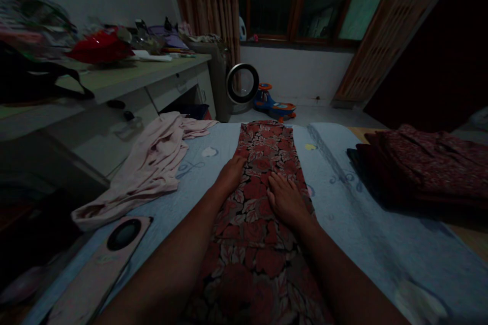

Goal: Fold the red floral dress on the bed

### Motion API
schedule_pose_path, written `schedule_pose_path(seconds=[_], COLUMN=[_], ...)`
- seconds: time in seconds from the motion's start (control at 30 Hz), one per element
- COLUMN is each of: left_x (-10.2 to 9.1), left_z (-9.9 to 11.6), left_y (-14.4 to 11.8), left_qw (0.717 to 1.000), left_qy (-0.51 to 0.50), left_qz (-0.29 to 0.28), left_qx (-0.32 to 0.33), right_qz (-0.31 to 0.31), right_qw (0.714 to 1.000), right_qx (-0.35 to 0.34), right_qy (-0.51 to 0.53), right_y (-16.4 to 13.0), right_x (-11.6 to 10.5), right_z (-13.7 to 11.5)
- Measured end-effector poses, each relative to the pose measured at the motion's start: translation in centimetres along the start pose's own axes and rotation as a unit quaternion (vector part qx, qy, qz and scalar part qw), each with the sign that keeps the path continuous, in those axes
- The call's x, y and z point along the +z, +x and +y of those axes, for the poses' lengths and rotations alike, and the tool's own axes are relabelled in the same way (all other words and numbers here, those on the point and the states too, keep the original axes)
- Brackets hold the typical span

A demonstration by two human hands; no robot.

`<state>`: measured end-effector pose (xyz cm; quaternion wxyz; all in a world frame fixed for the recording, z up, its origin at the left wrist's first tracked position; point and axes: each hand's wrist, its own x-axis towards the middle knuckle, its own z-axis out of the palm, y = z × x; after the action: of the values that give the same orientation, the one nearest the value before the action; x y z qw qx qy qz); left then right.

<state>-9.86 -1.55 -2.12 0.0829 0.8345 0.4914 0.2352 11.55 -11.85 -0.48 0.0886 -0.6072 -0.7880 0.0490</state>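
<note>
On soft blue bedding [351, 198], both flat hands press a long floral cloth [263, 162].

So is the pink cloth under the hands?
No, both the left hand and right hand lie flat on the red flowered cloth, while the pink cloth lies apart on the left.

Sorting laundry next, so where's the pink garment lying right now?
In the head view, the pink garment lies crumpled on the left of the blue sheet, left of the floral cloth and beside the desk.
</note>
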Motion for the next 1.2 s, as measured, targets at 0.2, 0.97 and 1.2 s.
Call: schedule_pose_path(seconds=[0.2, 0.97, 1.2], left_x=[-2.4, -4.8, -4.2], left_z=[0.1, 1.4, 0.7], left_y=[-0.1, -0.2, 0.1], left_qw=[0.998, 0.738, 0.754], left_qy=[0.035, -0.590, -0.587], left_qz=[0.006, -0.120, -0.035], left_qx=[-0.053, -0.307, -0.292], right_qz=[0.003, 0.005, 0.001], right_qw=[1.000, 1.000, 1.000], right_qx=[-0.002, -0.004, 0.002], right_qy=[0.002, -0.008, 0.001], right_y=[0.0, 0.1, 0.1], right_x=[0.0, 0.4, 0.2], right_z=[0.0, 0.2, 0.0])
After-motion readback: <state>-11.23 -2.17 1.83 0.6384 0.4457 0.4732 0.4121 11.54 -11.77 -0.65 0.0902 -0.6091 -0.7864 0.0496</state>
